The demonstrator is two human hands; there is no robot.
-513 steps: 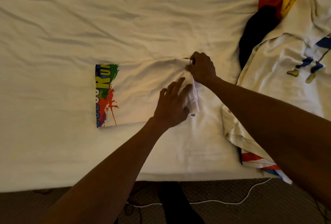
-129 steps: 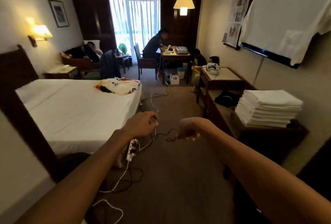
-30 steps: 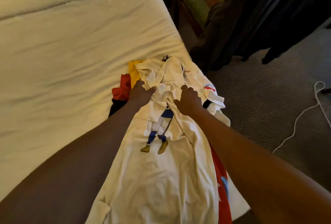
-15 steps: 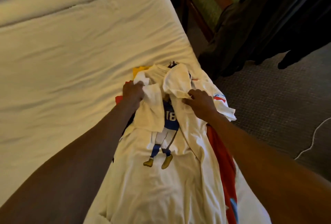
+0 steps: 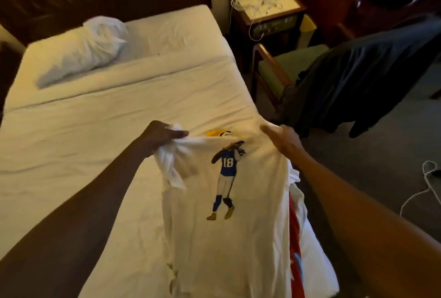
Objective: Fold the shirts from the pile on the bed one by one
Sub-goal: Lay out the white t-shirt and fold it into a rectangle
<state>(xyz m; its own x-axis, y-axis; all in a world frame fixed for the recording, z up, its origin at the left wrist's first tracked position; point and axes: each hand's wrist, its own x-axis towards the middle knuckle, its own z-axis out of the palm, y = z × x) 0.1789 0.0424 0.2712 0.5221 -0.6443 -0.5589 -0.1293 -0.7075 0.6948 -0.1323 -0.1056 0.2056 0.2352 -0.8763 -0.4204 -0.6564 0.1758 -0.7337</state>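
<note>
Arms outstretched, left hand (image 5: 164, 139) and right hand (image 5: 285, 141) grasp the white player-print T-shirt (image 5: 253, 202) by its shoulders. Long axis: collar far, hem near.

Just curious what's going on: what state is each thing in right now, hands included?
White shirt: unfolded, held up by its shoulders, print showing.
Left hand: grips one bunched shoulder.
Right hand: grips the other shoulder.
Red shirt: unfolded, partly under the white one.
Yellow shirt: mostly hidden behind it.
Pillow: crumpled, lying on the bed.
Chair: draped with dark clothing.
</note>
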